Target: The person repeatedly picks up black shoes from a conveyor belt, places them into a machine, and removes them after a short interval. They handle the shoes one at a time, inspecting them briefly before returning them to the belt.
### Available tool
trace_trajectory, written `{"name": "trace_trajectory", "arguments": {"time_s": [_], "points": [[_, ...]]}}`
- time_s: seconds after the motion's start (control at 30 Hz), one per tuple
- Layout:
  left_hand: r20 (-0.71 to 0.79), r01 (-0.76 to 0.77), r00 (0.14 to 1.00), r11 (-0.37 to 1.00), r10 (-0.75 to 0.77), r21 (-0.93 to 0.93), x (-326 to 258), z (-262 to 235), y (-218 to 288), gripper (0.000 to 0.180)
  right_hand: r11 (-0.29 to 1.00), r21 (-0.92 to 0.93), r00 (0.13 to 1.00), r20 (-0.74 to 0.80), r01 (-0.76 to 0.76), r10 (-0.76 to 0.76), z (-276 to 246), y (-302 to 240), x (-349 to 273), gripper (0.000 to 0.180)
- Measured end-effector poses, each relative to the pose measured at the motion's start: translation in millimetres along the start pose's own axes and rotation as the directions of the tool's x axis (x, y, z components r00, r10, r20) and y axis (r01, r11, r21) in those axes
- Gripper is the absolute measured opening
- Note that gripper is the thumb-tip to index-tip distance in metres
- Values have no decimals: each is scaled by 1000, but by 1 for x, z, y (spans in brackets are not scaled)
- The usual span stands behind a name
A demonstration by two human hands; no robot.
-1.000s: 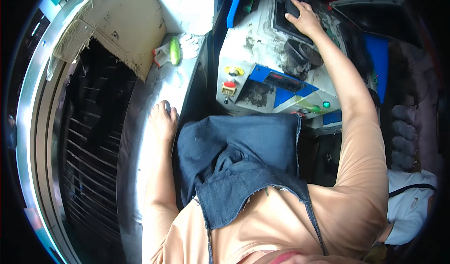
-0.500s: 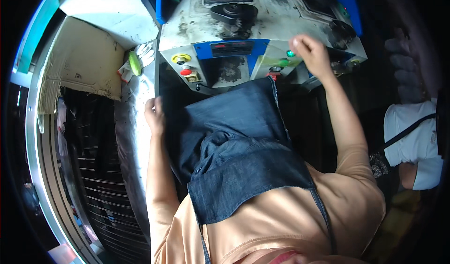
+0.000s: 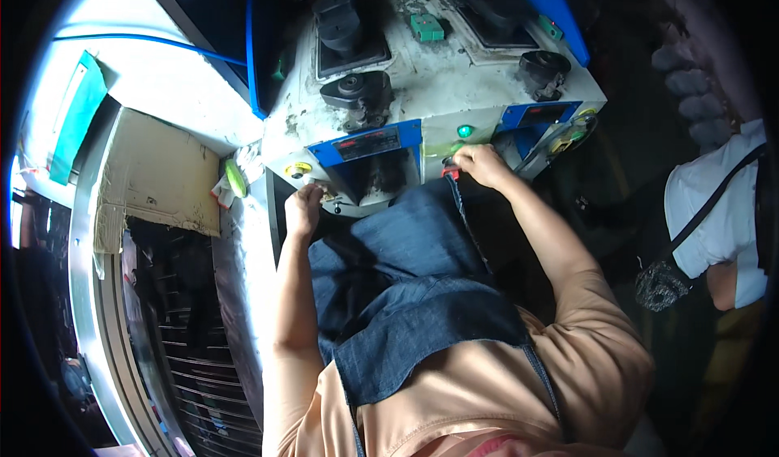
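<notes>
My left hand (image 3: pixel 303 209) is closed at the left control panel of a machine (image 3: pixel 414 100), just below a yellow-ringed switch (image 3: pixel 298 169). It covers the spot of the red button, and what its fingers hold, if anything, is hidden. With fingers pinched together, my right hand (image 3: pixel 483 165) is on a dark switch knob (image 3: pixel 449 162) on the middle panel. A red piece (image 3: pixel 450 172) shows under that knob, and a lit green button (image 3: pixel 465 131) sits above it. Blue-framed displays (image 3: pixel 367 143) flank this panel.
Black shaped blocks (image 3: pixel 355 92) and a green box-like part (image 3: pixel 427 27) sit on the machine top. To my left are a metal ledge (image 3: pixel 243 254), a light-green object (image 3: pixel 235 178) and a cardboard sheet (image 3: pixel 162 173). A person in a white top (image 3: pixel 714 205) is at the right.
My left hand has moved from the ledge edge up to the left panel. My right hand has come down from above the green button onto the switch knob. The view has shifted.
</notes>
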State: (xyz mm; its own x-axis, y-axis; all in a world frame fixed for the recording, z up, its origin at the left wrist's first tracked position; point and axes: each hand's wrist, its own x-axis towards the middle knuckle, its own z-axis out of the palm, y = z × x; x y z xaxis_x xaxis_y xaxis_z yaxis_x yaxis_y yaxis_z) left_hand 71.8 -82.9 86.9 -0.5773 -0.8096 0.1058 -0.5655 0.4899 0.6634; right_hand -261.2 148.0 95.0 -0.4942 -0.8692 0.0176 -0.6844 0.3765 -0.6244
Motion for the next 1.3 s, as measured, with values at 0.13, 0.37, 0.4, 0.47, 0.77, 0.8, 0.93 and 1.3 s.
{"name": "trace_trajectory", "arguments": {"time_s": [0.13,0.37,0.4,0.47,0.77,0.8,0.93,1.3], "points": [[-96,117,991,946,-92,303,-36,-30,-29,31,876,482,979,189,-27,-74,-68,-23,-5,22],[-457,375,878,798,-142,473,-88,-47,-140,28,967,-149,855,-453,208,-253,-202,-11,102,38],[-484,370,865,818,-131,440,-96,-44,-145,25,954,-292,856,-477,62,-202,-214,-7,123,50],[-491,360,869,764,-65,535,-96,-40,-149,22,938,-301,917,-397,-170,39,-225,-1,168,90],[-471,396,871,765,-138,508,-94,-44,-136,20,945,-46,888,-362,-323,285,-229,30,234,91],[-474,390,871,770,-129,506,-95,-44,-136,20,972,44,898,-375,-232,232,-234,27,231,89],[-479,384,870,765,-114,517,-96,-40,-140,21,908,409,858,-430,-94,282,-250,5,199,79],[-262,63,928,803,-266,-593,-61,-37,-49,18,-52,959,960,-281,280,-7,-156,8,-41,70]]}}
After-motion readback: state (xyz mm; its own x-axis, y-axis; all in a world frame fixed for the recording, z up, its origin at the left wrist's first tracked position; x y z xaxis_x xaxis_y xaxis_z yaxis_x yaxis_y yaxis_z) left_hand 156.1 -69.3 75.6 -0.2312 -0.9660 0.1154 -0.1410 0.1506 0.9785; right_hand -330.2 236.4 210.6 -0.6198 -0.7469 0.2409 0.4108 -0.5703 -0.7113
